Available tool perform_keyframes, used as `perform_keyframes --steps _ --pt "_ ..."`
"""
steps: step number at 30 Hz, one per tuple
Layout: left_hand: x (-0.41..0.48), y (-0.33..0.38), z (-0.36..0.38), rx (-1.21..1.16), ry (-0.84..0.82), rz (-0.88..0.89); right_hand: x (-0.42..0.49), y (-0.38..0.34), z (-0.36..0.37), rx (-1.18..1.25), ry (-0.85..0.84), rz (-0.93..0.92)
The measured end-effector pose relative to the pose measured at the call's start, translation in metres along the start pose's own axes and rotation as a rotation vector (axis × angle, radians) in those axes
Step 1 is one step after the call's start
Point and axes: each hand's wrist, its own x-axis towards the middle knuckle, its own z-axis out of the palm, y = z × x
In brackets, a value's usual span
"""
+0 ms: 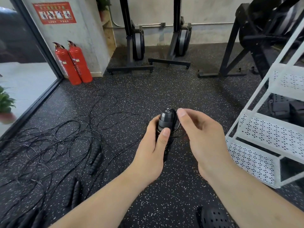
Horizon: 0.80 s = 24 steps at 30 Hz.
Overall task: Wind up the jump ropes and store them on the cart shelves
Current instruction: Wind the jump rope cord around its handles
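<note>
My left hand (153, 145) grips the black handles of a jump rope (165, 120), held upright at the centre of the view. My right hand (200, 134) pinches the thin black cord beside the handle tops, where a small loop of cord hangs. The rest of that cord trails left across the floor. Several more jump ropes (54, 140) lie tangled on the floor at the left, their black handles (96, 157) among the cords. The white perforated cart (269, 134) stands at the right, with dark items on a middle shelf.
Two red fire extinguishers (74, 63) stand against the wall at the back left, next to a glass wall. Black gym machines (134, 45) line the back. A potted plant (6, 106) sits at the far left. My black shoe (213, 218) shows at the bottom.
</note>
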Motion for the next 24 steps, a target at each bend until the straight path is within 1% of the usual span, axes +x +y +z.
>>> perform_keyframes --steps 5,8,10,12,16,20,24 --pt "0.002 -0.003 -0.001 0.02 0.028 0.006 -0.003 0.005 -0.002 0.054 0.014 -0.03" --pt "0.005 -0.003 -0.003 0.019 0.047 -0.003 -0.004 0.006 -0.003 0.015 -0.006 -0.092" --pt "0.005 -0.003 -0.004 0.022 0.051 0.001 -0.004 0.004 -0.005 -0.083 -0.053 -0.141" --pt "0.004 -0.002 -0.006 0.038 0.05 0.015 -0.003 0.003 -0.008 -0.236 -0.102 -0.213" --pt "0.002 0.001 -0.007 0.105 0.042 0.047 -0.003 0.001 -0.013 -0.446 -0.135 -0.28" --pt "-0.001 0.003 -0.006 0.196 0.042 0.061 -0.004 0.002 -0.016 -0.545 -0.116 -0.308" --pt "-0.002 0.004 -0.005 0.223 0.058 0.066 -0.01 0.004 -0.01 -0.629 -0.1 -0.326"
